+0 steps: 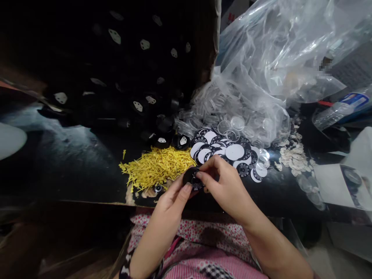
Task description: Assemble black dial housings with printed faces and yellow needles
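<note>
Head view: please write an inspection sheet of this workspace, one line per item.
Surface: dark table, glossy, edge worn near the person.
Job's things: small black round part, held by both hands at the table edge.
Clutter: pile of yellow sticks; printed dial discs; clear round covers; pale chips; black parts.
Grippers: left hand and right hand pinch the part together.
Cables: nothing seen.
Surroundings: dark box of black parts; clear plastic bag; plastic bottle; paper.
</note>
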`<move>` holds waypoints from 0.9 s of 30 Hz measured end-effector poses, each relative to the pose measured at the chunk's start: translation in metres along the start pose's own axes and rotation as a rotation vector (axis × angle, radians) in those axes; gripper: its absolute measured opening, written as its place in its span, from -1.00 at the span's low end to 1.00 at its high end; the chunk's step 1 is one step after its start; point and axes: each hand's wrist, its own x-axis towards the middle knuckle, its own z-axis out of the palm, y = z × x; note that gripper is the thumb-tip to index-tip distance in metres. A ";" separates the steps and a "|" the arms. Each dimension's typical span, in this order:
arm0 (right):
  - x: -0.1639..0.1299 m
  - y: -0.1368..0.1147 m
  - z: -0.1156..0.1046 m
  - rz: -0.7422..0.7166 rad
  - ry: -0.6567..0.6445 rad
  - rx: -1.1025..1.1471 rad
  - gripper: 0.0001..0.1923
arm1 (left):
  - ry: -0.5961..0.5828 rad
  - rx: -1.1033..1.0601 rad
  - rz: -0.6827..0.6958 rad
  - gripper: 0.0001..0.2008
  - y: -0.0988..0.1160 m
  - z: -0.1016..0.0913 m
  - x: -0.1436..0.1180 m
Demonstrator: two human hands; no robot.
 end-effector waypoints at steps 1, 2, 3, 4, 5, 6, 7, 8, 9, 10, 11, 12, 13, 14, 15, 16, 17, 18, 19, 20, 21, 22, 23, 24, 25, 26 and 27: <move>0.001 0.000 -0.002 0.003 -0.016 -0.009 -0.91 | -0.025 0.015 -0.006 -0.58 0.000 -0.002 0.000; 0.001 0.001 -0.003 0.000 -0.023 -0.026 -0.90 | -0.048 0.020 -0.011 -0.58 0.000 -0.004 0.001; 0.001 0.001 -0.004 -0.003 -0.024 -0.045 -0.89 | -0.067 0.019 -0.015 -0.59 0.000 -0.005 0.001; 0.000 0.001 -0.005 -0.003 -0.026 -0.064 -0.88 | -0.078 0.014 -0.015 -0.59 0.000 -0.005 0.000; -0.001 0.002 -0.006 0.004 -0.042 -0.077 -0.88 | -0.084 0.010 -0.015 -0.59 0.000 -0.005 0.000; -0.004 0.003 -0.006 0.015 -0.073 -0.079 -0.86 | -0.084 0.011 -0.014 -0.59 -0.001 -0.006 0.000; -0.007 0.004 -0.006 0.028 -0.117 -0.071 -0.84 | -0.082 0.021 -0.013 -0.59 -0.002 -0.006 -0.001; -0.011 0.005 -0.005 0.039 -0.163 -0.058 -0.82 | -0.081 0.039 -0.012 -0.60 -0.004 -0.007 -0.002; -0.014 0.007 -0.004 0.044 -0.202 -0.045 -0.79 | -0.082 0.065 -0.011 -0.61 -0.005 -0.009 -0.003; -0.018 0.009 -0.003 0.040 -0.224 -0.040 -0.76 | -0.083 0.099 -0.010 -0.63 -0.006 -0.011 -0.005; -0.020 0.010 -0.001 0.027 -0.233 -0.042 -0.74 | -0.080 0.138 -0.009 -0.64 -0.007 -0.015 -0.007; -0.022 0.011 0.000 0.008 -0.242 -0.047 -0.72 | -0.067 0.174 -0.009 -0.64 -0.009 -0.019 -0.010; -0.021 0.011 0.002 -0.017 -0.255 -0.058 -0.73 | -0.039 0.202 -0.010 -0.64 -0.010 -0.024 -0.012; -0.019 0.011 0.005 -0.049 -0.267 -0.084 -0.75 | -0.001 0.219 -0.012 -0.64 -0.010 -0.029 -0.015; -0.015 0.010 0.007 -0.084 -0.270 -0.137 -0.78 | 0.043 0.217 -0.013 -0.64 -0.011 -0.034 -0.016; -0.009 0.009 0.010 -0.117 -0.260 -0.222 -0.82 | 0.091 0.191 -0.011 -0.64 -0.010 -0.038 -0.018; -0.003 0.008 0.013 -0.147 -0.236 -0.335 -0.85 | 0.136 0.143 -0.008 -0.64 -0.009 -0.041 -0.018; 0.004 0.007 0.016 -0.173 -0.208 -0.467 -0.86 | 0.184 0.078 -0.001 -0.64 -0.008 -0.043 -0.018; 0.010 0.006 0.020 -0.194 -0.184 -0.599 -0.86 | 0.229 0.004 0.012 -0.64 -0.005 -0.044 -0.017; 0.015 0.005 0.023 -0.212 -0.176 -0.713 -0.85 | 0.270 -0.069 0.028 -0.64 -0.002 -0.044 -0.016; 0.019 0.005 0.026 -0.231 -0.180 -0.799 -0.84 | 0.306 -0.134 0.043 -0.64 0.002 -0.044 -0.014; 0.022 0.004 0.028 -0.251 -0.187 -0.858 -0.83 | 0.333 -0.180 0.053 -0.64 0.006 -0.042 -0.012; 0.024 0.004 0.030 -0.268 -0.192 -0.897 -0.82 | 0.344 -0.210 0.059 -0.64 0.010 -0.041 -0.009; 0.025 0.005 0.031 -0.280 -0.196 -0.921 -0.82 | 0.336 -0.227 0.062 -0.65 0.014 -0.039 -0.006; 0.025 0.005 0.031 -0.282 -0.197 -0.931 -0.82 | 0.316 -0.235 0.063 -0.66 0.017 -0.037 -0.003; 0.025 0.006 0.031 -0.276 -0.198 -0.926 -0.83 | 0.297 -0.238 0.068 -0.67 0.020 -0.035 0.000; 0.025 0.006 0.030 -0.263 -0.197 -0.903 -0.84 | 0.281 -0.237 0.077 -0.67 0.022 -0.033 0.003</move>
